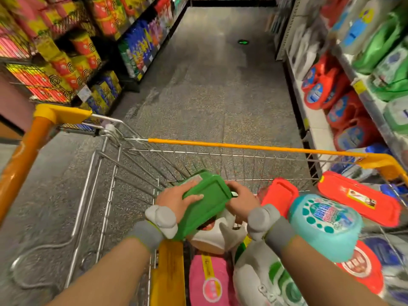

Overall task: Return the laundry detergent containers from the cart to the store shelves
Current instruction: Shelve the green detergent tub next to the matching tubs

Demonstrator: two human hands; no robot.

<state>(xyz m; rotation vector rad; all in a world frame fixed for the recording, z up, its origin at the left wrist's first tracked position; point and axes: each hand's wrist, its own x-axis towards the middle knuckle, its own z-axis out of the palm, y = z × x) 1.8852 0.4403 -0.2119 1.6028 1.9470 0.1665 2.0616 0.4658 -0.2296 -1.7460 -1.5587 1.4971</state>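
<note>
I see one cart [242,146] in the aisle, shelves [318,120] to my right; both my grips, left hand [176,200] and right hand [241,200], clasp one green detergent jug [205,208] above six other containers

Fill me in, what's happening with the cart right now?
A person stands at a shopping cart in a store aisle, gripping a green detergent container with both hands, left hand on its side and right hand at its far end, over the basket. More containers lie in the cart: red, teal, white and pink. Shelves on the right hold similar red and green containers. The green one is not yet shelved.
</note>
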